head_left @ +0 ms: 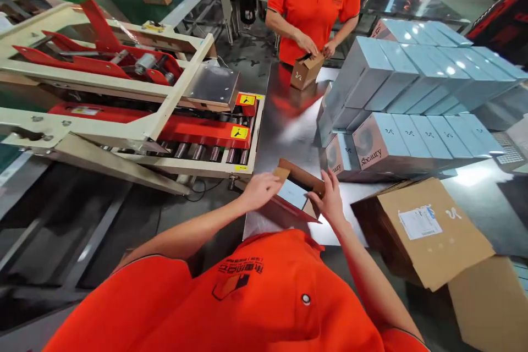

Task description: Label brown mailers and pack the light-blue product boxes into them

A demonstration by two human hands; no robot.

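The left grip (259, 191) is laid palm down on a folded flap of a small kraft carton (299, 187), its fingers extended and unclenched. The right grip (330, 198) is raised with the wrist bent, and the carton's far wall is grasped between its fingers and thumb. Both forearms are angled inward from the orange polo shirt (231, 297) worn by the person, so that the hands are brought together over the carton.

The carton is held tilted and open at the near edge of a stainless steel surface (284, 132), and a pale blue box (292, 193) is seen inside it. Beyond the hands, rows of pale blue boxes (383, 140) printed with "beauty" are stacked on the surface, and a large opened cardboard carton (429, 231) with a white label lies to the right. To the left, a red and cream carton sealing machine (124, 82) with steel rollers (198, 151) is placed. Across the surface, a second kraft carton (307, 70) is held by the hands (313, 44) of a co-worker.
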